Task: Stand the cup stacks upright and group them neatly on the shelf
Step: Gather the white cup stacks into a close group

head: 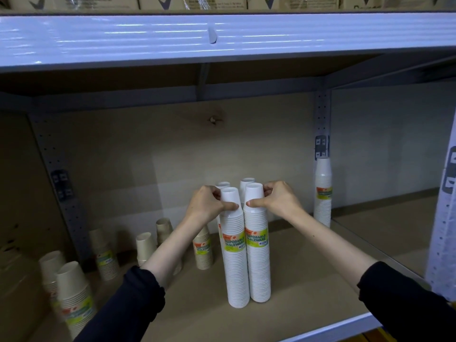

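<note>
Left hand (207,206) tight around left white cup stack (235,267), right hand (280,201) around right white cup stack (259,267), both upright on shelf (308,304).

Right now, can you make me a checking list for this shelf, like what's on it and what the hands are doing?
Surface: brown shelf board, with cup stacks standing on it.
Job's things: front-left white stack and front-right white stack stand side by side mid-shelf, back white stacks right behind them; lone white stack by the right post; shorter beige stacks spread out at left.
Clutter: nothing seen.
Hands: left hand grips the top of the front-left white stack; right hand grips the top of the front-right white stack.
Cables: nothing seen.
Surroundings: cardboard boxes on the shelf above; grey perforated post.
</note>
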The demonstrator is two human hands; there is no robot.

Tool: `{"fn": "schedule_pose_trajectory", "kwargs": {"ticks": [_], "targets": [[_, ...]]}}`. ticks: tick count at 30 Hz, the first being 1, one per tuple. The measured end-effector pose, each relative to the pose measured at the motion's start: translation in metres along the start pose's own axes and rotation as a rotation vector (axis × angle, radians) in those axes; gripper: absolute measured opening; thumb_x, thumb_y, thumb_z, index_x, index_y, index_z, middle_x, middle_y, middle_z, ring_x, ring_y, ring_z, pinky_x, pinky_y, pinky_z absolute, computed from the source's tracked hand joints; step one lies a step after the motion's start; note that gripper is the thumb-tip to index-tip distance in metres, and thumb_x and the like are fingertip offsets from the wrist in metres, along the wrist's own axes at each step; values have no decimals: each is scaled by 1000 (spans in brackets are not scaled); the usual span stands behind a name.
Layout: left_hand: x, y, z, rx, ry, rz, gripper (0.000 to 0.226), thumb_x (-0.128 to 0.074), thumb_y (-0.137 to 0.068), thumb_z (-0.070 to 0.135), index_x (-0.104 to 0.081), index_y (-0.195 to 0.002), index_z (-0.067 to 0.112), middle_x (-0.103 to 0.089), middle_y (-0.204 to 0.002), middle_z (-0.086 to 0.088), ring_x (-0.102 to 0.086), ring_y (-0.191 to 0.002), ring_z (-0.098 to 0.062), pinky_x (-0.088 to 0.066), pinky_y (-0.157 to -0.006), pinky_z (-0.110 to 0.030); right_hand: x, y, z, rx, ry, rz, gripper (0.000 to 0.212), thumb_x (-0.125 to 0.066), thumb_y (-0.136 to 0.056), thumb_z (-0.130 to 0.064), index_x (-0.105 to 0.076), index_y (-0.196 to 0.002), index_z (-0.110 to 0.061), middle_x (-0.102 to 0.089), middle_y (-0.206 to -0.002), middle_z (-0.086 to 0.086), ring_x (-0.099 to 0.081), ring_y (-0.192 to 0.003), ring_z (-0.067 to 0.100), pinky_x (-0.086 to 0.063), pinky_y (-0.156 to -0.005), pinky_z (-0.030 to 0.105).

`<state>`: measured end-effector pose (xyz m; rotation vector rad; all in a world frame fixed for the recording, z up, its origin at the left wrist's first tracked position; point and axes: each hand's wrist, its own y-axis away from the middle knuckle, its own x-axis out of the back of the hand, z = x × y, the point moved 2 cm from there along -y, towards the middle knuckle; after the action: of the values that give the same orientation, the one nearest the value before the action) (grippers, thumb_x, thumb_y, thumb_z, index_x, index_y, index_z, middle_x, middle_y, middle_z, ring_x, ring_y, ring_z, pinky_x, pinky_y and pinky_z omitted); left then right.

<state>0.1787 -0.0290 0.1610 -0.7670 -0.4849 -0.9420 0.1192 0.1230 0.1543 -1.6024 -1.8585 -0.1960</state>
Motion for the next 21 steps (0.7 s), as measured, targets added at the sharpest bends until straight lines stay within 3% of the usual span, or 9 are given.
{"fn": "schedule_pose_trajectory", "kwargs": {"ticks": [7, 16, 21], "targets": [[-3, 0, 1, -11, -7, -27, 47, -78, -71, 24, -63, -110, 2, -68, -111, -12, -54, -85, -15, -43, -74, -26, -1, -2, 4, 23, 17, -53, 53, -79, -69, -26, -62, -112, -1, -67, -116, 13, -63, -105, 25, -51, -92, 38], [1, 1, 1, 8, 23, -89, 55, -77, -72, 21, -55, -120, 3, -62, -120, -10, -50, -91, -14, -39, -76, -25, 6, -8, 6, 20, -8, -61, 61, -81, -68, -25, -59, -119, 1, -67, -116, 13, -63, -106, 24, -48, -93, 32], [1, 1, 3, 16, 15, -99, 58, -77, -72, 22, -54, -122, 4, -61, -120, -9, -50, -91, -14, -39, -75, -25, 5, -9, 6, 33, -7, -64, 54, -80, -68, -23, -63, -113, 0, -68, -114, 14, -64, -104, 25, -50, -94, 34]]}}
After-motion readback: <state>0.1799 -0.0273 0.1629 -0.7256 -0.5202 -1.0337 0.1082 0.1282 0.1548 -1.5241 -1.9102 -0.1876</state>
